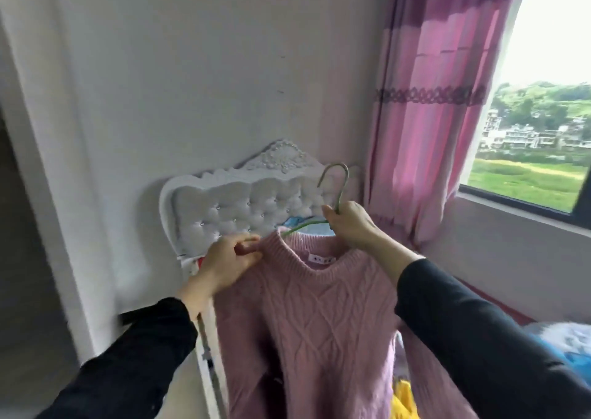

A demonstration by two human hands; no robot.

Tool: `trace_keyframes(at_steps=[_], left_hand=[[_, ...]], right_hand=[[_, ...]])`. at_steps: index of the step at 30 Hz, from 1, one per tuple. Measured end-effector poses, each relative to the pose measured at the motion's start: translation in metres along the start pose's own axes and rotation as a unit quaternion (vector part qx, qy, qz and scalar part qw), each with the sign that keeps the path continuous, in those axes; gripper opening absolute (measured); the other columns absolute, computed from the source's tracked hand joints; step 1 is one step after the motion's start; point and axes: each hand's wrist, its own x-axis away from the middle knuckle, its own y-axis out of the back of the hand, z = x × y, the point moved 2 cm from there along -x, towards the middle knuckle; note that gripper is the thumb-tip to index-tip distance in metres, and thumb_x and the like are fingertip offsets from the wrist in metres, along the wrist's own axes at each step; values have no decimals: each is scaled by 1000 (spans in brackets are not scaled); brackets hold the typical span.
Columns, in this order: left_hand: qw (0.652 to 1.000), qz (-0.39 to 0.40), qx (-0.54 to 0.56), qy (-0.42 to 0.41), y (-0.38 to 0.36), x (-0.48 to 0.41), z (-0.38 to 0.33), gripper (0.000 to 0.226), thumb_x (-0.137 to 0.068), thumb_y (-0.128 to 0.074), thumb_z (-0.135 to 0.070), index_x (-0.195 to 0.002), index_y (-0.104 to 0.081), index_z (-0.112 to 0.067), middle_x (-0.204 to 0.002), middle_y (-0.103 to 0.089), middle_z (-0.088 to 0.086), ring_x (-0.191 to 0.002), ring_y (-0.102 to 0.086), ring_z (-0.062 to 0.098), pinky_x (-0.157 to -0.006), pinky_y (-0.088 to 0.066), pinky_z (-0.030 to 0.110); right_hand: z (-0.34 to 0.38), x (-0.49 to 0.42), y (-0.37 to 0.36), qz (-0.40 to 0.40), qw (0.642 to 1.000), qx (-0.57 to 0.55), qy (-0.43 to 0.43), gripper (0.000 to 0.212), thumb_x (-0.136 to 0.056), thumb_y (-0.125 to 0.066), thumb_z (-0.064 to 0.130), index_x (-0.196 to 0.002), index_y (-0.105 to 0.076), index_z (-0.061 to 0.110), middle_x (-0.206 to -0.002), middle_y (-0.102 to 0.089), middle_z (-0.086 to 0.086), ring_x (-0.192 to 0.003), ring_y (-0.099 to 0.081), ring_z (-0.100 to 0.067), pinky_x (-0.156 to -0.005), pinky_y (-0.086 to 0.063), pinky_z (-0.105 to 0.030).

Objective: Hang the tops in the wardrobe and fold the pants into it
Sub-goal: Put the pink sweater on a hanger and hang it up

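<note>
Both arms are reaching forward at chest height: the right hand is gripping the neck of one green wire hanger, while the left hand is pinching the shoulder of one pink cable-knit sweater. The sweater is hanging in the air from both hands, in front of a white tufted headboard.

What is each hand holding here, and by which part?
The left hand pinches the pink sweater at its shoulder beside the collar; the right hand grips the green hanger just below its hook.
</note>
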Motion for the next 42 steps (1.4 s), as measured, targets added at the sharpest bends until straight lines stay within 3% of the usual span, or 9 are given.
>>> trace_keyframes(at_steps=[4,8,16,24,29,32,35,39,42], left_hand=[[1000,-20,-18,2,68,15,16,36,-88,-63,-40,-124,-57,-40,-110,-60,-14,-101,-53,7,-86,-39,24],[983,-147,-105,7,136,26,50,20,-93,-56,-36,-75,-63,-31,-68,-61,-11,-70,-57,13,-61,-38,28],[960,-226,-152,65,301,55,165,12,-91,-61,-37,-89,-72,-32,-68,-68,-5,-64,-60,16,-57,-38,28],[901,-321,-250,149,428,69,271,12,-92,-57,-42,-93,-68,-37,-74,-65,-9,-80,-61,19,-84,-42,40],[867,-379,-269,180,477,63,325,10,-90,-63,-33,-91,-72,-29,-81,-66,-3,-87,-60,26,-83,-39,38],[848,-405,-272,205,504,53,361,12,-90,-61,-21,-87,-71,-25,-86,-65,5,-90,-59,34,-81,-36,38],[852,-352,-258,287,536,32,402,19,-91,-54,-22,-88,-68,-33,-97,-66,2,-100,-59,32,-90,-40,36],[918,-239,-87,303,587,-3,454,26,-89,-59,-7,-78,-67,-29,-93,-69,2,-97,-62,24,-90,-47,36],[921,-203,-101,318,623,-29,488,22,-90,-59,-6,-105,-66,-20,-110,-65,4,-108,-59,23,-92,-44,31]], right_hand=[[100,-6,-56,57,994,13,88,46,-99,-40,43,-68,-50,11,-78,-55,-10,-74,-53,-26,-65,-39,-32],[181,-4,-112,105,980,-23,166,49,-96,-47,48,-71,-61,8,-77,-62,-7,-71,-57,-23,-69,-45,-34],[253,-7,-258,157,955,-92,232,41,-84,-66,48,-68,-40,21,-62,-43,6,-58,-41,-11,-59,-37,-31],[383,-5,-371,162,943,-71,283,34,-89,-56,54,-109,-56,26,-81,-57,7,-76,-56,-16,-64,-40,-30],[471,-23,-431,253,917,-149,270,24,-90,-60,16,-66,-59,14,-64,-54,0,-60,-49,-14,-59,-42,-28],[513,-37,-469,332,894,-220,205,21,-86,-66,11,-67,-60,10,-55,-47,0,-50,-42,-11,-47,-36,-21],[550,-56,-508,358,885,-205,216,27,-86,-69,25,-70,-64,5,-54,-41,0,-50,-35,-11,-47,-31,-23],[593,-100,-565,334,895,-192,225,27,-89,-66,26,-83,-73,0,-56,-46,3,-52,-38,-10,-49,-34,-23],[636,-141,-609,322,899,-181,234,28,-86,-69,26,-87,-74,-1,-57,-47,2,-55,-39,-11,-51,-35,-23]])
